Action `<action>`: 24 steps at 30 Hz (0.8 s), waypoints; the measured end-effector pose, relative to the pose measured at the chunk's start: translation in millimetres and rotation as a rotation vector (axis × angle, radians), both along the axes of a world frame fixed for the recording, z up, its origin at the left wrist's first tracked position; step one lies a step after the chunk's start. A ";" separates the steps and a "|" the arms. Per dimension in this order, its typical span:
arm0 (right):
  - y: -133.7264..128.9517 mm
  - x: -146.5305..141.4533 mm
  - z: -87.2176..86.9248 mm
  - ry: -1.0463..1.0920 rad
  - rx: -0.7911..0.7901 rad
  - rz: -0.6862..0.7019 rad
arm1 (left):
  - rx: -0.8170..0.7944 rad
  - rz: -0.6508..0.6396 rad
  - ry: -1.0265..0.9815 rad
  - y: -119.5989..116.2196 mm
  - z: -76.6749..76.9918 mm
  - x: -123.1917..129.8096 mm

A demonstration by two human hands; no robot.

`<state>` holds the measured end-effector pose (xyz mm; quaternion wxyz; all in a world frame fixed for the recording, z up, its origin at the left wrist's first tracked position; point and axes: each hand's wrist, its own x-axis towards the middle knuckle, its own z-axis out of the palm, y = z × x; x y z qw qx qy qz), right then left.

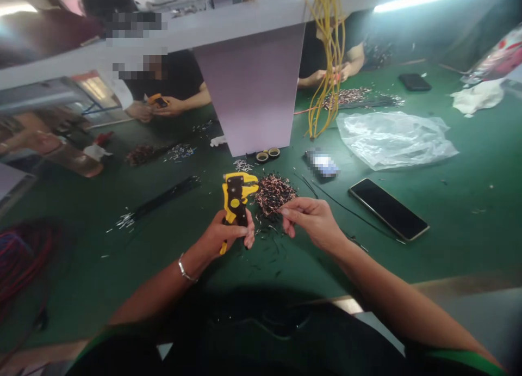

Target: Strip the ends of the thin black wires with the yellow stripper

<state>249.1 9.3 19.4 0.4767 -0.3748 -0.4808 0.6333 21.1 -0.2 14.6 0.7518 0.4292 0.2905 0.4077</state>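
My left hand [234, 233] is wrapped round the handles of a yellow and black wire stripper [235, 202], held upright with its jaws toward the right. Just right of the tool lies a pile of short copper and black wire pieces [274, 193] on the green table [163, 278]. At the pile's right edge my right hand [304, 215] has thumb and forefinger pinched together; what lies between them is too small to make out. Thin black wires [346, 208] stretch over the table beyond my right hand.
A phone [389, 209] and a clear plastic bag [395, 139] lie at the right. Yellow wires [326, 66] hang from the shelf above a pale panel [256, 87]. Black wires [163, 196] lie left. Other people's hands work across the table.
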 end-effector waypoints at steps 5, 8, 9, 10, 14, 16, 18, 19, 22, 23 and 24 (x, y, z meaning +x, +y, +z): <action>-6.6 -7.2 -5.3 -0.255 0.031 0.076 | 0.040 0.044 0.068 1.1 -3.9 -1.0; -10.7 -11.9 -7.1 -0.356 0.074 0.136 | 0.047 0.064 0.113 -1.1 -5.8 2.4; -11.8 -13.1 -7.3 -0.375 0.087 0.153 | 0.040 0.067 0.116 -1.8 -6.3 3.8; -12.8 -14.0 -7.4 -0.387 0.097 0.169 | 0.029 0.068 0.114 -2.5 -6.8 5.1; -14.5 -15.4 -9.1 -0.387 0.089 0.191 | -0.012 0.100 0.102 -4.1 -7.4 7.8; -13.9 -14.5 -10.1 -0.368 0.060 0.184 | -0.015 0.115 0.110 -3.8 -7.4 7.0; -12.4 -12.5 -9.9 -0.330 0.021 0.163 | -0.012 0.112 0.121 -2.4 -7.4 4.7; -11.4 -11.3 -9.2 -0.304 0.003 0.143 | -0.004 0.110 0.120 -1.3 -7.3 3.1; -8.6 -8.0 -5.6 -0.240 -0.018 0.050 | 0.033 0.112 0.088 2.9 -6.1 -1.4; -8.0 -7.5 -4.6 -0.229 -0.018 0.024 | 0.043 0.109 0.080 4.0 -5.4 -2.3; -7.7 -7.3 -3.9 -0.222 -0.019 0.006 | 0.044 0.097 0.083 4.8 -4.7 -2.9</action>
